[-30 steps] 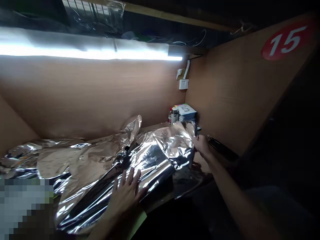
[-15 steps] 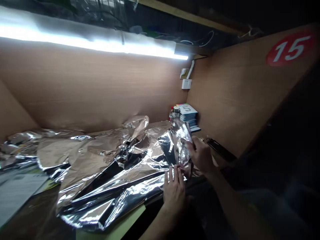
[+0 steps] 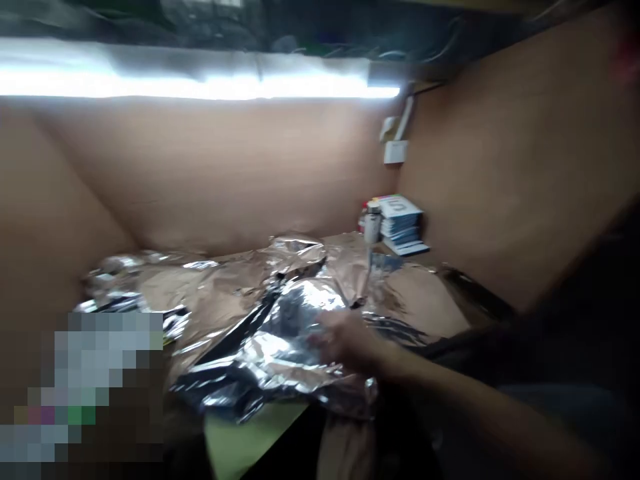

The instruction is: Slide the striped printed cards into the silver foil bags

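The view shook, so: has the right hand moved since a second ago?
Yes. The right hand drew left and nearer, away from the corner booklet stack.

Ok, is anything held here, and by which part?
The right hand rests on the silver foil sheet near its front fold; motion blur hides whether the fingers grip it.

The brown wooden worktop is covered for the most part by a large crumpled silver foil sheet. A yellow-green flat sheet shows under the foil at the near edge. In the far right corner a stack of blue-and-white booklets sits just beside a small capped bottle. A dark long object, blurred, lies along the right wall.
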A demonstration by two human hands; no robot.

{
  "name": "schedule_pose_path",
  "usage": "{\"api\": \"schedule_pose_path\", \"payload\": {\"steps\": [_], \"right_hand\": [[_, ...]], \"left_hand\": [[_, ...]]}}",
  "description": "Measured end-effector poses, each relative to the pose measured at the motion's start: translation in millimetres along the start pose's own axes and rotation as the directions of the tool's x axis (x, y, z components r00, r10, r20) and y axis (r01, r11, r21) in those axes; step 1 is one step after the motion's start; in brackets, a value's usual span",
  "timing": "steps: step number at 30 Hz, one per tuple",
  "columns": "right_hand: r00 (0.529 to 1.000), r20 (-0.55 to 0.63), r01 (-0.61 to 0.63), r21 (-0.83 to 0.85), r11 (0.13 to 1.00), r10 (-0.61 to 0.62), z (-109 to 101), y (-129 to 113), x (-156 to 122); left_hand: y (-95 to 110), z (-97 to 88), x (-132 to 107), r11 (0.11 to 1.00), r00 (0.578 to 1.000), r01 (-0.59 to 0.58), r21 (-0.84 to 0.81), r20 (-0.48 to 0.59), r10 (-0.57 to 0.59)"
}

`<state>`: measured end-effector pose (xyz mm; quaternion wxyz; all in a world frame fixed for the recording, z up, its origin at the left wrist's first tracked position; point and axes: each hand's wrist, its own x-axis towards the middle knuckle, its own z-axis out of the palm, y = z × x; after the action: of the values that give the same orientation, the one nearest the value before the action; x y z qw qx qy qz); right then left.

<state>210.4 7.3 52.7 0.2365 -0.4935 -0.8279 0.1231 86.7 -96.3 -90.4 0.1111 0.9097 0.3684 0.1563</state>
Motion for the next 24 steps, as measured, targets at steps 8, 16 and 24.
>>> {"api": "schedule_pose_path", "payload": {"steps": [8,16,24], "right_hand": [[0.746,0.449,-0.651,0.647,0.397,0.491,13.4,65.8,-27.9],[0.903,0.091,-0.221,0.937,0.271,0.421,-67.3,31.2,7.2],[0.891,-0.001,-0.195,0.903,0.384,0.454,-143.2,64.1,-4.4]], "left_hand": [[-1.4,26.3,-4.1,0.979,0.962,0.201,-0.029,-0.184,-0.203],[-9.8,-62.4,-18.3,0.979,0.819,0.057,0.195,-0.571,0.066],[-133.6,-201.3,-0.7,0.799,0.509,0.575,0.175,-0.841,-0.182]]}}
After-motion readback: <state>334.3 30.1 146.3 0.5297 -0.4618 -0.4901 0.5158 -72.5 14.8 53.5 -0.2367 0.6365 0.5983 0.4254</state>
